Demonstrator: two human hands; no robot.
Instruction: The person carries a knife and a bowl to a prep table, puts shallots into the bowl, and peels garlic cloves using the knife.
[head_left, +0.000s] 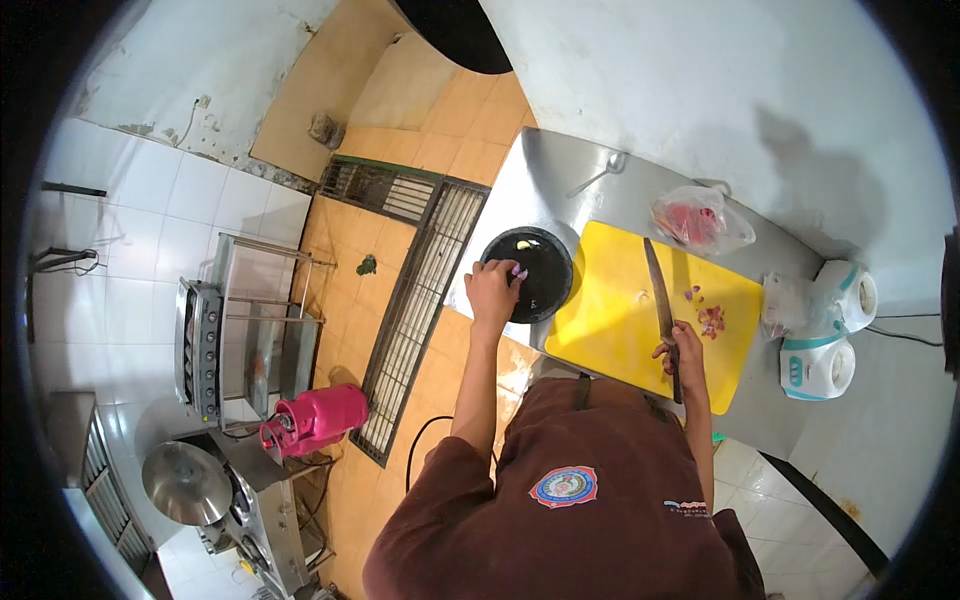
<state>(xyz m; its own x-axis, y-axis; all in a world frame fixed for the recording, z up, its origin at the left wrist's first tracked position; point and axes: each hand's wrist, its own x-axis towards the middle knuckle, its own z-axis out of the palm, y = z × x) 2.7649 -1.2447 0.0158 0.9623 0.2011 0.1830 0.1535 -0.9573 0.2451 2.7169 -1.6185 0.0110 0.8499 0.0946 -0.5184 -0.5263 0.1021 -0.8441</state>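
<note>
Holding the knife point(657, 285) low over the yellow board point(600, 310), right hand point(688, 350) curled round its handle, safely frees the left hand point(490, 292), fingertips nearly closed on a small purple piece point(517, 270) above the black bowl point(545, 290).

My single view looks forward and down from the wearer's head, taking in the shirt front point(590, 490) close by, the counter point(590, 160) beyond it, and the floor point(330, 230) farther off.
</note>
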